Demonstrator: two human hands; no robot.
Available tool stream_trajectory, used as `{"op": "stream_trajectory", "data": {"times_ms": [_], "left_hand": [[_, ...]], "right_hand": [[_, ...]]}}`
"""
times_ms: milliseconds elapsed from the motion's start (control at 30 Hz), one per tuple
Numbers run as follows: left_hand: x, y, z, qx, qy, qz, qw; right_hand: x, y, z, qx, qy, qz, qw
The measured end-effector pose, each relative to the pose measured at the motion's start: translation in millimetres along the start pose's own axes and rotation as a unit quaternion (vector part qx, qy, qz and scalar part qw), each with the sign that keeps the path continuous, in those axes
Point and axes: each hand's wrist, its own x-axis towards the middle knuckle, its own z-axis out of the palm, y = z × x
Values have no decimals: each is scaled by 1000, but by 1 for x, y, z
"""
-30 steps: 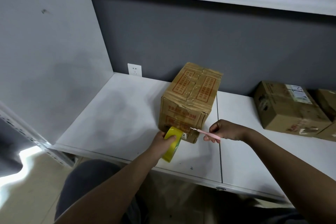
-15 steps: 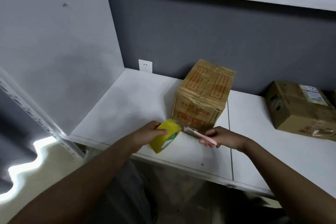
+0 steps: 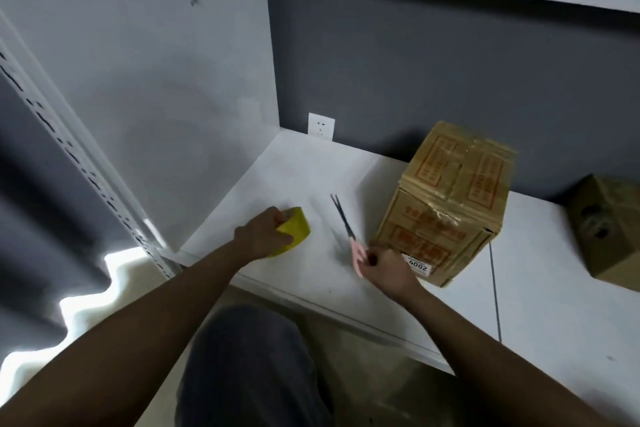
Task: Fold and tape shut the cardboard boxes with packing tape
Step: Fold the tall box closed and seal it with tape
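A person's left hand (image 3: pixel 265 234), at centre left of the frame, is curled around a yellow roll of packing tape (image 3: pixel 294 230) resting on a white shelf surface (image 3: pixel 294 170). The right hand (image 3: pixel 389 272), lower centre, pinches the pink handles of a pair of dark-bladed scissors (image 3: pixel 346 229), blades nearly closed and pointing toward the upper left. A brown cardboard box with red print (image 3: pixel 446 204) stands just right of the scissors, flaps folded and glossy tape across its top seam. The step appears to be setting the tools down; lay the scissors flat, tips away from the box. Open shelf lies between roll and box; the front edge runs close beneath both wrists, so keep tools back. A second brown box (image 3: pixel 609 229) sits at far right.
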Motion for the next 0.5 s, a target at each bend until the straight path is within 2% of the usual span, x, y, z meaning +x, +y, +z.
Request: {"op": "stream_trajectory", "data": {"times_ms": [67, 167, 233, 367, 500], "left_hand": [[12, -12, 2, 98, 25, -5, 995], [26, -25, 11, 191, 86, 16, 978], [34, -30, 17, 238, 107, 37, 965], [44, -36, 29, 294, 124, 67, 945], [45, -33, 36, 329, 147, 90, 928]], "right_hand": [[12, -12, 22, -93, 53, 16, 994], [29, -26, 49, -97, 98, 57, 989], [37, -31, 59, -131, 111, 54, 984], [51, -33, 67, -258, 73, -8, 963], [65, -38, 70, -302, 19, -20, 953]]}}
